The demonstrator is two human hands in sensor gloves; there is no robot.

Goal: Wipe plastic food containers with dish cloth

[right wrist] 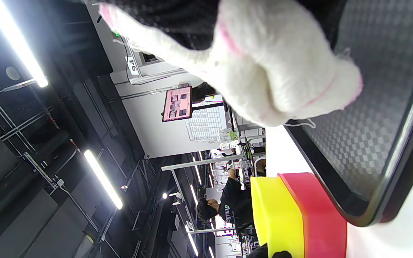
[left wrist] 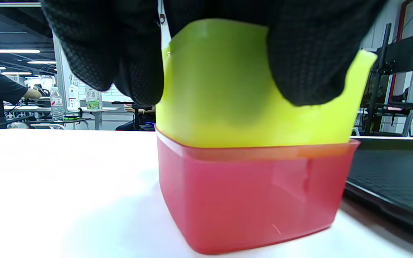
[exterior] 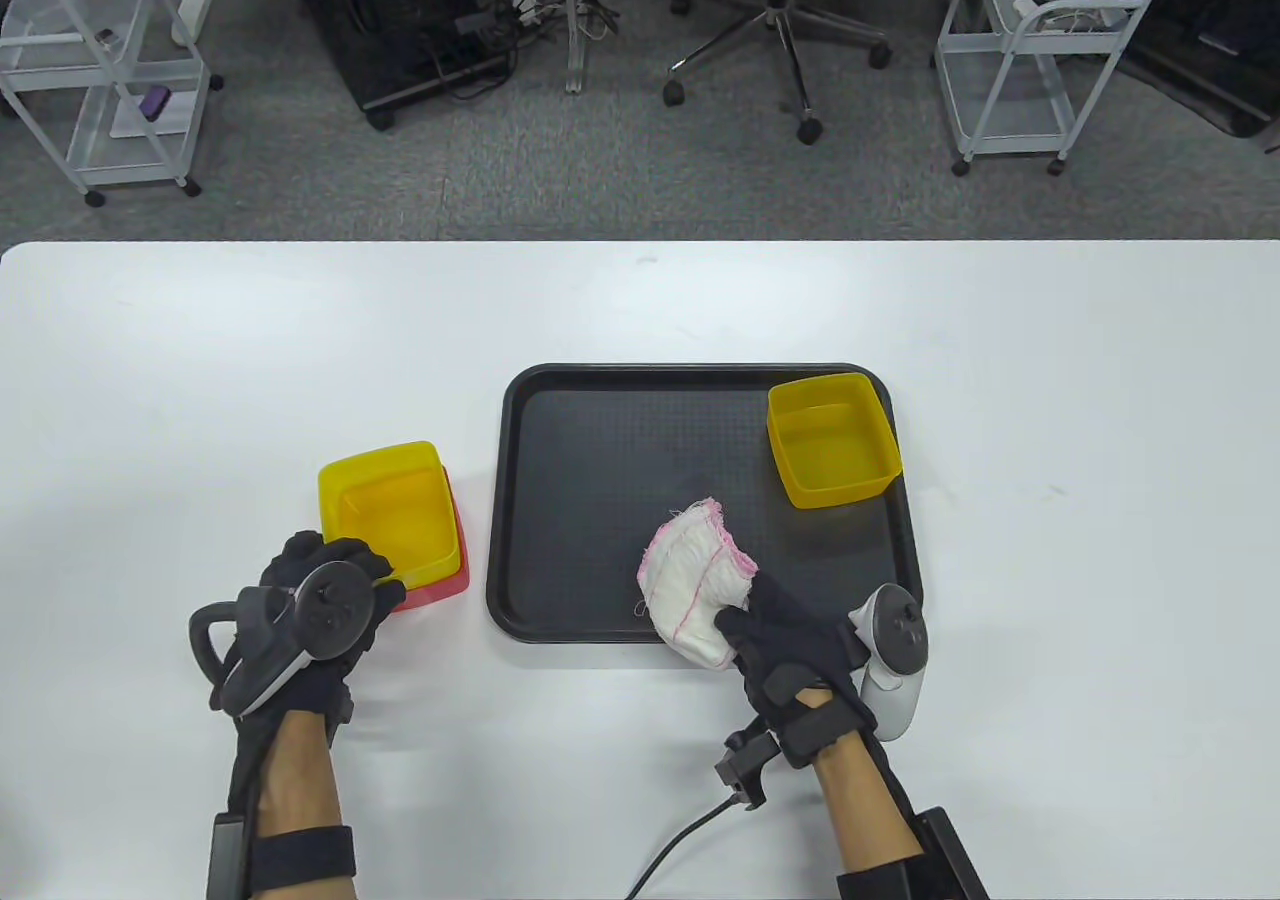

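Observation:
A yellow container (exterior: 395, 510) sits nested in a red container (exterior: 455, 580) on the white table, left of the black tray (exterior: 600, 460). My left hand (exterior: 335, 580) grips the near rim of the yellow container; in the left wrist view my gloved fingers (left wrist: 307, 61) curl over the yellow container (left wrist: 228, 96) above the red container (left wrist: 249, 200). My right hand (exterior: 790, 640) holds a bunched white dish cloth with pink edging (exterior: 695, 575) over the tray's near edge; the cloth also shows in the right wrist view (right wrist: 274, 71). A second yellow container (exterior: 832, 440) stands in the tray's far right corner.
The table's far edge runs across the table view, with an office chair (exterior: 775, 10) and wire carts (exterior: 1040, 50) on the floor beyond. A cable (exterior: 680, 845) trails from my right wrist over the near table edge.

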